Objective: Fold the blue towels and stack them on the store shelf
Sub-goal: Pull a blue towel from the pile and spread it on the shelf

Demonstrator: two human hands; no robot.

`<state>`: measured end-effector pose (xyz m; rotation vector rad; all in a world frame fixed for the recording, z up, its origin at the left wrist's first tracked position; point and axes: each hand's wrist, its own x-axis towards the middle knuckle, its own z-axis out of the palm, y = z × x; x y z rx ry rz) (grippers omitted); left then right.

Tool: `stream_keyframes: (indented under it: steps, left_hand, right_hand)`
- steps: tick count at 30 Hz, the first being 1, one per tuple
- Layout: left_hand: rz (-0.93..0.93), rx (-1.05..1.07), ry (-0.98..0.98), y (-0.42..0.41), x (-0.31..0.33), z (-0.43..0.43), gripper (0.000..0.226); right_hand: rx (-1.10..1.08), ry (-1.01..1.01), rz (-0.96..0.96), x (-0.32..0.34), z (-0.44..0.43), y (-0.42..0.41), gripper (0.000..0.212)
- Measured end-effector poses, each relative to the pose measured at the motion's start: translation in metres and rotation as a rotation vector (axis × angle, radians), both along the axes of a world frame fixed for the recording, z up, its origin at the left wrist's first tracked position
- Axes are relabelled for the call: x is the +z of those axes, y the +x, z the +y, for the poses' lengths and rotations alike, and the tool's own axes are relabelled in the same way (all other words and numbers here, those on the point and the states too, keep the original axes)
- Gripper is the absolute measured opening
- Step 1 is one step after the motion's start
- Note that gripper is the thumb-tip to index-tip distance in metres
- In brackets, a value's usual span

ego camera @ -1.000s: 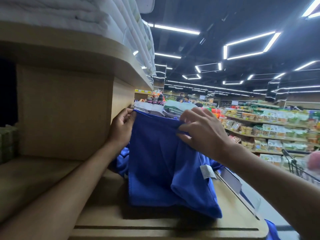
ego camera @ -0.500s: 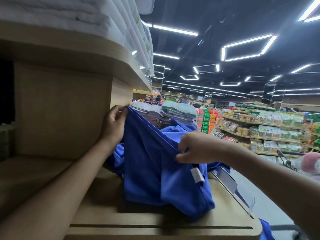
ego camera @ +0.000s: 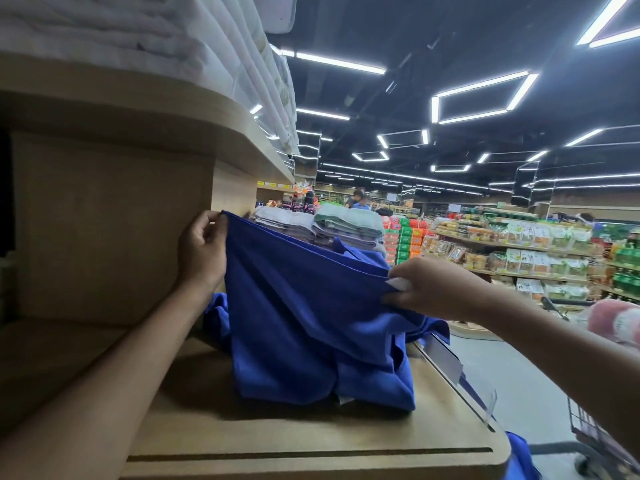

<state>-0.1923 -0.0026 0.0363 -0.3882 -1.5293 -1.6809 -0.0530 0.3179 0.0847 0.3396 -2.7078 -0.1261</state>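
**Trainee:** What is the status of both hands?

**Instructor:** The left hand [ego camera: 202, 251] pinches the upper left corner of the blue towel [ego camera: 304, 306], with thumb and fingers closed on the hem. The right hand [ego camera: 433, 289] is curled round the opposite upper corner, at the white care label [ego camera: 398, 284].

**Trainee:** Where is the towel?

**Instructor:** It hangs over the lower wooden shelf board [ego camera: 311, 441]. The top hem is taut between the hands, above the board. The bottom portion is bunched on the board surface. More blue fabric [ego camera: 216, 317] lies heaped on the board behind it.

**Trainee:** Which relation governs the next move?

**Instructor:** The cloth hangs below the fingers. Its held edge runs crosswise and slopes. The left corner sits higher above the board and deeper in over it. The right corner sits lower, towards the board's open aisle side. Judged from this, the fold requires the two corners to meet, and the right hand appears better placed to travel. Level the hem first, or the halves will likely mismatch.

**Trainee:** And stacking?

**Instructor:** Not yet done for this towel.
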Motion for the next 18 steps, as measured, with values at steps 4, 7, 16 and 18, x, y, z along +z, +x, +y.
stream_keyframes:
  steps: [4,7,16,18]
  left_hand:
    - [-0.005,-0.001,-0.041,0.0,-0.001,0.001,0.022]
    - [0.003,0.017,-0.047,-0.001,-0.002,0.0,0.023]
    - [0.006,0.019,-0.078,-0.014,-0.009,-0.004,0.016]
    - [0.015,0.016,-0.09,-0.013,-0.009,-0.003,0.016]
  right_hand:
    - [0.056,-0.075,0.25,-0.011,0.014,-0.001,0.037]
    - [0.032,-0.043,0.304,-0.014,0.023,-0.002,0.039]
    - [0.201,-0.53,0.07,-0.028,0.041,-0.005,0.014]
    - [0.194,-0.618,0.096,-0.029,0.045,-0.008,0.016]
